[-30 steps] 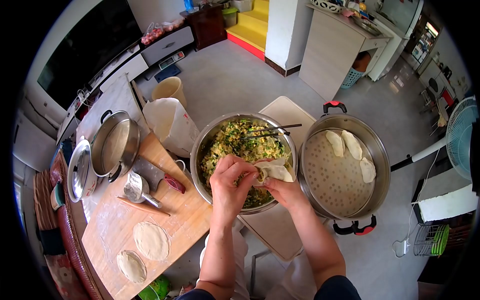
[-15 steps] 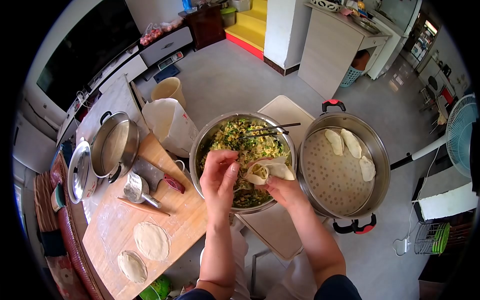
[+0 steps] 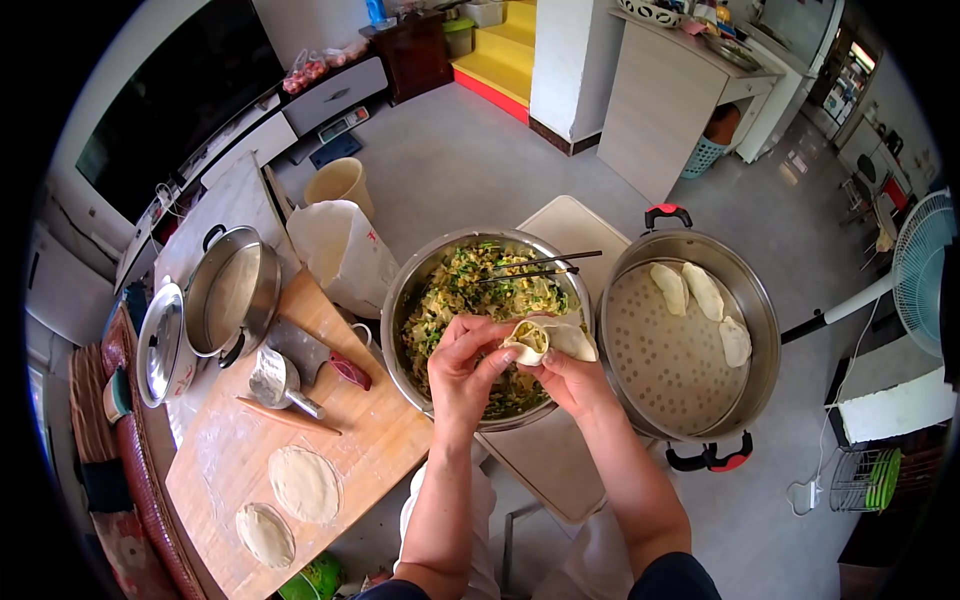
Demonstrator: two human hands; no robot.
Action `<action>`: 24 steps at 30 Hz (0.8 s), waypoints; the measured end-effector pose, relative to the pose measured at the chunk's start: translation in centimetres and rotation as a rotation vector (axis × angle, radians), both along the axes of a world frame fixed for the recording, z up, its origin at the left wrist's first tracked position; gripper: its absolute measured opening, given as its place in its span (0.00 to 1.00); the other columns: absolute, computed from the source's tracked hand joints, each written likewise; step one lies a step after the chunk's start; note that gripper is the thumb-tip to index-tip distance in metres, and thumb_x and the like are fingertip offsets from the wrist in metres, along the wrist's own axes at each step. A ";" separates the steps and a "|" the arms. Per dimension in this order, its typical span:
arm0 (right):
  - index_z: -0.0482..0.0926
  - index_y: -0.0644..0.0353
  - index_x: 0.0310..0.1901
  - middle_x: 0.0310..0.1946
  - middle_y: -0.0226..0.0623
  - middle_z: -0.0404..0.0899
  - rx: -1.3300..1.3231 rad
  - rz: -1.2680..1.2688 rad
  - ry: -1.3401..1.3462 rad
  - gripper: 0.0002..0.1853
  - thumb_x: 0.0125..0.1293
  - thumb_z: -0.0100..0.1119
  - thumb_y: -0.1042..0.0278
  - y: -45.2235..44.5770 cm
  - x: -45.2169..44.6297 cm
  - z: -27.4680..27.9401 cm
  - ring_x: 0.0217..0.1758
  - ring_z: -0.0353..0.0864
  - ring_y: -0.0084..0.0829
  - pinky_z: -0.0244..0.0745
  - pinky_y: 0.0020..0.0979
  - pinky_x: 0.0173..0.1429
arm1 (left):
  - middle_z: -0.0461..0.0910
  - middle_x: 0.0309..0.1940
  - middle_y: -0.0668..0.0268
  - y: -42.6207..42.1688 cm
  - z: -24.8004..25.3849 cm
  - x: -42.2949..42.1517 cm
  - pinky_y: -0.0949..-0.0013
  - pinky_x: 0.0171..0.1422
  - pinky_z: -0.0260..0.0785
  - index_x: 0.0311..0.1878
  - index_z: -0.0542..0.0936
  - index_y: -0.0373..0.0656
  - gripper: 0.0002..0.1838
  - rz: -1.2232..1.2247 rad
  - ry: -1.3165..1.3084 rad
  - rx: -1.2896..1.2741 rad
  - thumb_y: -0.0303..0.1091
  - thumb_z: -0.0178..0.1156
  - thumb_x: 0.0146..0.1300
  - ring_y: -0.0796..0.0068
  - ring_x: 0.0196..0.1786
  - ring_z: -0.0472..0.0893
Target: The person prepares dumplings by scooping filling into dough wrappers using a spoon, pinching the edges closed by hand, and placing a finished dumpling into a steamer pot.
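Note:
Over the metal bowl of chopped green and yellow filling, both hands hold one dumpling. Its dough is folded over, and the left end gapes, showing filling inside. My left hand pinches the rim of that opening with thumb and fingers. Gripping the dumpling from below and the right is my right hand. A pair of chopsticks rests across the bowl's far right side. To the right, a steamer pot with a perforated bottom holds three finished-looking dumplings.
On my left, a wooden board carries two dough rounds, a rolling pin, a metal scoop and a cleaver. Beyond it are a pot, a lid and a white bag. A fan stands right.
My left hand has moved right and closed onto the dumpling's open end; before, it was apart from it. My right hand still holds the dumpling.

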State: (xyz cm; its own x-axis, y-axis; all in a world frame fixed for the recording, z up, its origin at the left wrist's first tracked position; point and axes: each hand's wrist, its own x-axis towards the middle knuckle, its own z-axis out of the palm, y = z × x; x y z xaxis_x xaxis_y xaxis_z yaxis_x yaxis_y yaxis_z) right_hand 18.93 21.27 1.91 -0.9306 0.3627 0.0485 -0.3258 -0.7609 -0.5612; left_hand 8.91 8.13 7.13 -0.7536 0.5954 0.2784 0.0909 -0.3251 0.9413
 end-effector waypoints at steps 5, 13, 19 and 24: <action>0.67 0.60 0.66 0.59 0.41 0.75 0.009 0.022 0.000 0.30 0.62 0.66 0.75 -0.1 -0.1 0.7 0.62 0.78 0.35 0.81 0.40 0.59 | 0.77 0.43 0.65 -0.2 0.3 -0.1 0.76 0.48 0.70 0.46 0.86 0.35 0.14 0.022 0.035 -0.045 0.22 0.73 0.55 0.76 0.45 0.77; 0.68 0.63 0.65 0.59 0.44 0.75 0.025 0.034 0.009 0.30 0.61 0.68 0.76 -0.4 -0.5 1.2 0.60 0.78 0.36 0.80 0.40 0.61 | 0.77 0.38 0.65 0.0 -0.2 -0.2 0.73 0.47 0.71 0.38 0.84 0.34 0.05 0.136 0.220 -0.153 0.20 0.68 0.58 0.75 0.41 0.77; 0.69 0.63 0.64 0.59 0.45 0.75 -0.002 -0.023 -0.002 0.30 0.61 0.67 0.78 -0.6 -0.5 1.3 0.61 0.78 0.37 0.78 0.42 0.63 | 0.78 0.37 0.64 0.3 0.5 0.3 0.71 0.47 0.72 0.41 0.84 0.36 0.09 0.229 0.433 -0.194 0.20 0.68 0.57 0.72 0.41 0.78; 0.69 0.63 0.64 0.57 0.45 0.76 -0.031 -0.084 0.000 0.28 0.61 0.65 0.80 -0.5 -0.4 1.0 0.60 0.79 0.36 0.77 0.39 0.64 | 0.78 0.39 0.64 0.4 0.3 0.8 0.69 0.49 0.72 0.44 0.85 0.37 0.15 0.205 0.424 -0.180 0.28 0.74 0.54 0.71 0.42 0.78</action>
State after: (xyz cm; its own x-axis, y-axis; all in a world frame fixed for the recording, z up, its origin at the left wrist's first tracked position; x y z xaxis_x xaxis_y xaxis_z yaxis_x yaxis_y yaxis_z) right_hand 18.50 20.73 2.88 -0.8970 0.4406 0.0358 -0.3888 -0.7478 -0.5382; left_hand 9.76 8.57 7.43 -0.7030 0.5140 0.4915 0.5221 -0.0964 0.8474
